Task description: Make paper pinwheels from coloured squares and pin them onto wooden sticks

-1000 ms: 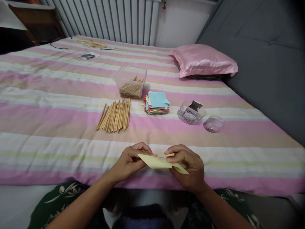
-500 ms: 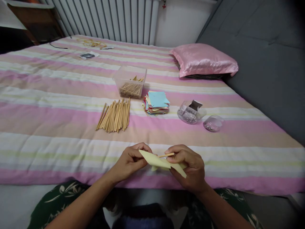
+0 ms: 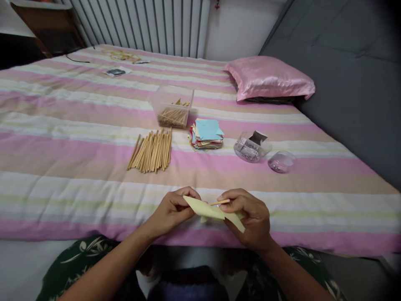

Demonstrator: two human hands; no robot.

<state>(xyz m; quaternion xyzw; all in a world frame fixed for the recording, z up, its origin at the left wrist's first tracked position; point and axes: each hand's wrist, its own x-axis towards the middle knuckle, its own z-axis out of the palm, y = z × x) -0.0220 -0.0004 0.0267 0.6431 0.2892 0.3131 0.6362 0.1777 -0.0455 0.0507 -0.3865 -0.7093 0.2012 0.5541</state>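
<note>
A pale yellow folded piece of paper (image 3: 205, 210) with pointed flaps is held over the near edge of the bed. Closed on its left side is my left hand (image 3: 173, 210), thumb in front and fingers partly hidden behind the paper. My right hand (image 3: 250, 217) is closed at the other side, pinching near the end of a thin wooden stick (image 3: 223, 202) that runs behind the upper paper flap. A small shiny metal spot, perhaps a pin, shows by the right thumb. Another yellow flap hangs below the right fingers.
On the striped bedspread lie a bundle of wooden sticks (image 3: 152, 151), a clear box (image 3: 172, 109) of more sticks and a stack of coloured paper (image 3: 207, 133). Two clear tubs (image 3: 250, 148) of small metal pieces stand right. Farther back is a pink pillow (image 3: 271, 78).
The view has shifted very slightly. Both hands keep their hold on the yellow paper and stick, with hardly any movement between them.
</note>
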